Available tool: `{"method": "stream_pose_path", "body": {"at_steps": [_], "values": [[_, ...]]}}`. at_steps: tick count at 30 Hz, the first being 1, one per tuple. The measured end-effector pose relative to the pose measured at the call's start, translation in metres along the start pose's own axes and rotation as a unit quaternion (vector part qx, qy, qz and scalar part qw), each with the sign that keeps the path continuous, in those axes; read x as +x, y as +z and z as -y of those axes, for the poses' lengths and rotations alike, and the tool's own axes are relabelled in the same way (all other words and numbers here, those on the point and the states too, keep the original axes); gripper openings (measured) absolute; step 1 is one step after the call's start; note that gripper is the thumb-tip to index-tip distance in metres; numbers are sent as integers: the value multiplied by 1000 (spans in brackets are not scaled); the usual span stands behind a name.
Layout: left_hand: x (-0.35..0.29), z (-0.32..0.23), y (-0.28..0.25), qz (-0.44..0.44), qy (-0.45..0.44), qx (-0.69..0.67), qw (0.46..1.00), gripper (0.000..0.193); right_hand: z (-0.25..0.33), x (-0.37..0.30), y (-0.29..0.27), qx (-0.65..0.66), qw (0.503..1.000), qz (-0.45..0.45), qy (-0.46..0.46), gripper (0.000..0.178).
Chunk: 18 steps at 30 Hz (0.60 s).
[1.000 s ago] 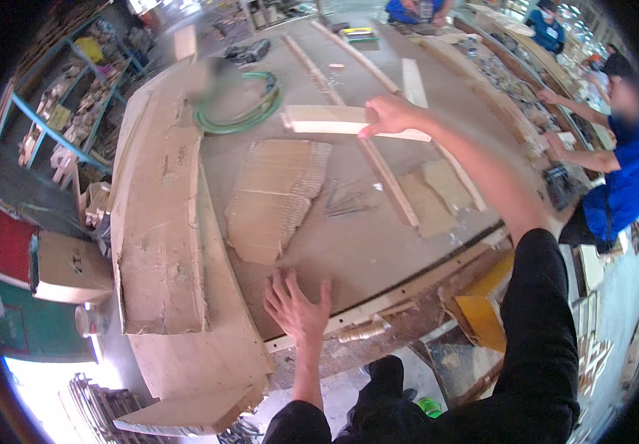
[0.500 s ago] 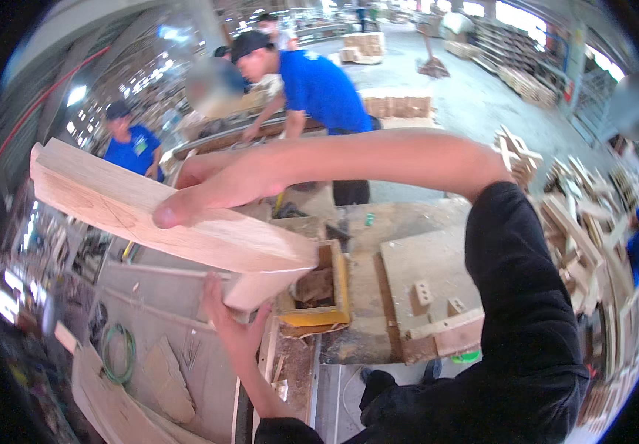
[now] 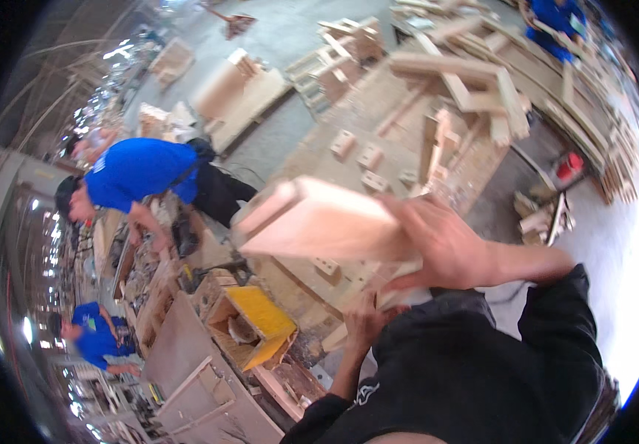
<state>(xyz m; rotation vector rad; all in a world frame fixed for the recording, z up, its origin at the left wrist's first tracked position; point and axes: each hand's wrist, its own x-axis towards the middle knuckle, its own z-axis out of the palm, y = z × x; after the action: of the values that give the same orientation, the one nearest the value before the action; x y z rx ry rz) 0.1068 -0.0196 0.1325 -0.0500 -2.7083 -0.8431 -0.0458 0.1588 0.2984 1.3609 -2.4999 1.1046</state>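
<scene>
A pale, thick wooden piece (image 3: 323, 226), smeared by motion, is held up in front of me over the workbench. My right hand (image 3: 441, 244) grips it at its right end, fingers across the top and thumb below. My left hand (image 3: 367, 318) is lower down, its fingers closed at the near underside of the wooden piece, partly hidden by it. On the bench beyond lie several small wooden blocks with holes (image 3: 370, 155). An open wooden box with a yellow side (image 3: 261, 314) sits left of my left hand.
Wooden frames (image 3: 475, 81) are piled at the far right of the workbench (image 3: 304, 159). Two co-workers in blue shirts, one bending (image 3: 138, 174) and one farther down (image 3: 97, 333), are at the left. Offcuts (image 3: 545, 218) lie on the floor at right.
My view has swung to the right. The wooden piece, held in both hands, has turned and moved over the bench, one end now facing away to the left.
</scene>
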Motion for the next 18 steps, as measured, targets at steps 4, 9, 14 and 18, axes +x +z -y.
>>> {"method": "stream_pose_path", "body": {"at_steps": [4, 9, 14, 18], "values": [[2, 9, 60, 62, 16, 44, 997, 61, -55, -73, 43, 26, 968, -146, 200, 89], [5, 18, 94, 123, 17, 88, 988, 57, -91, -88, 55, 71, 942, -195, 263, 90], [12, 30, 110, 91, -24, 122, 988, 52, -139, -88, 73, 79, 946, -193, 247, 105], [21, 34, 111, 59, -45, 195, 978, 59, -170, -81, 86, 20, 936, -202, 287, 112]]}}
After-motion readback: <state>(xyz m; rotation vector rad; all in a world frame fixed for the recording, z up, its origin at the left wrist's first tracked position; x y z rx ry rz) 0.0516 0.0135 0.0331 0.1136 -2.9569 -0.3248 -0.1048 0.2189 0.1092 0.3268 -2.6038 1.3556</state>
